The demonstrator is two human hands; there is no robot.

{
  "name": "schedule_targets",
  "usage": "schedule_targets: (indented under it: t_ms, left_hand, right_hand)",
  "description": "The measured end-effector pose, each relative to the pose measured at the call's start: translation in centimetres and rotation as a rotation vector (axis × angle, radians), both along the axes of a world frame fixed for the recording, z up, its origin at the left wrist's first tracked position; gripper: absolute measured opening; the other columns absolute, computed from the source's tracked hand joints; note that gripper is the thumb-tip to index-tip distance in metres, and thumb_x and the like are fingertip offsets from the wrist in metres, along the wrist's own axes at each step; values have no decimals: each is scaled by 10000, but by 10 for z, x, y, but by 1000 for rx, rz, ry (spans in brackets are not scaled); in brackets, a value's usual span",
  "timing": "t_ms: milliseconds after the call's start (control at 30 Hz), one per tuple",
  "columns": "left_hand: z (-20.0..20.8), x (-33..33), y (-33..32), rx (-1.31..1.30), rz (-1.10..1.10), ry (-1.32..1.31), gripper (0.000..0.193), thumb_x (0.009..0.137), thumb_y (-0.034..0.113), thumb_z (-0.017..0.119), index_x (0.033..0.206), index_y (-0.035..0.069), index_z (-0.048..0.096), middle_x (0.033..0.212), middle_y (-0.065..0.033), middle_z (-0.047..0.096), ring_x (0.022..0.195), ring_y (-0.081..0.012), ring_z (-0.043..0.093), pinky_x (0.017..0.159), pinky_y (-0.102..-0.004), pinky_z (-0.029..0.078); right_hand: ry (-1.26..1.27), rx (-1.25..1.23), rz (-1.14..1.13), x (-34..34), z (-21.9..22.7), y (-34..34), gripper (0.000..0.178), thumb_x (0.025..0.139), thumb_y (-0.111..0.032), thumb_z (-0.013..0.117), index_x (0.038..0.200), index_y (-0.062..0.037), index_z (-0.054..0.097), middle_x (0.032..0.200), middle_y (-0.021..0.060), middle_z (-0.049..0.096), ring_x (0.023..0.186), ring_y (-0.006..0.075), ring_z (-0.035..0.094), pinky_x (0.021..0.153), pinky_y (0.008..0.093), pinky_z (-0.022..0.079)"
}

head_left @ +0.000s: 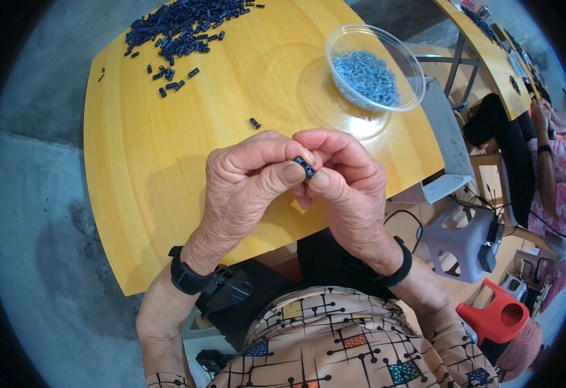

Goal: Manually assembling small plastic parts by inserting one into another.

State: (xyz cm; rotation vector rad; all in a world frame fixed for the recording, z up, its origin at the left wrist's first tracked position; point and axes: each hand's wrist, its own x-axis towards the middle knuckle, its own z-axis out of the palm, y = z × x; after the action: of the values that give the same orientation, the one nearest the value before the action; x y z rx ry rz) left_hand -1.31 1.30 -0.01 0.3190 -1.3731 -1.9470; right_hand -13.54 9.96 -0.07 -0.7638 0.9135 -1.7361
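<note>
Over the near part of the table, both my hands meet at a small dark blue plastic piece (306, 167) with holes in it. My left hand (239, 187) is closed, pinching it between thumb and forefinger. My right hand (355, 191) is closed on its other side, thumb tip against its lower end. Part of the piece is covered by my fingers. A similar loose dark piece (255, 123) lies on the table just beyond my left hand. Farther off, a large pile of such pieces (179, 29) spreads over the far left, with several strays in front.
A clear plastic bowl (409, 68) on the yellow wooden table (147, 194) holds many tiny shiny bluish-clear bits (367, 77). Right of the table are a grey stool (454, 242), a red stool (499, 317) and cables. Another person (548, 174) sits at a second table.
</note>
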Motion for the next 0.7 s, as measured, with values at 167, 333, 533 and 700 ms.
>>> schedule_targets:
  t_ms: [167,333,533,700]
  left_hand:
    - [1,-1,-1,-26,2,-8,128,850,46,637,944,-40,646,860,-102,645,682,-171,630,590,-267,539]
    - [1,1,1,212,16,4,175,855,100,645,976,-27,645,874,-100,654,681,-176,626,599,-278,532]
    - [-2,4,-3,288,-36,17,192,837,116,671,975,-16,652,869,-93,659,731,-152,610,647,-273,525]
    - [-2,3,-3,225,-1,4,188,831,105,675,974,-15,655,871,-83,661,740,-141,602,661,-268,522]
  right_hand:
    - [7,-34,-15,2,0,-2,305,855,-65,639,1139,19,566,803,-25,530,658,42,508,570,165,434]
    - [2,-2,20,3,3,-10,316,874,-80,620,1165,20,549,802,-29,526,657,42,505,564,166,430]
    - [-8,0,69,-2,3,-5,320,894,-99,594,1188,15,546,833,-19,543,651,39,502,556,164,429]
    - [39,6,28,-1,4,-4,306,896,-96,588,1179,14,553,819,-18,547,641,36,498,554,159,425]
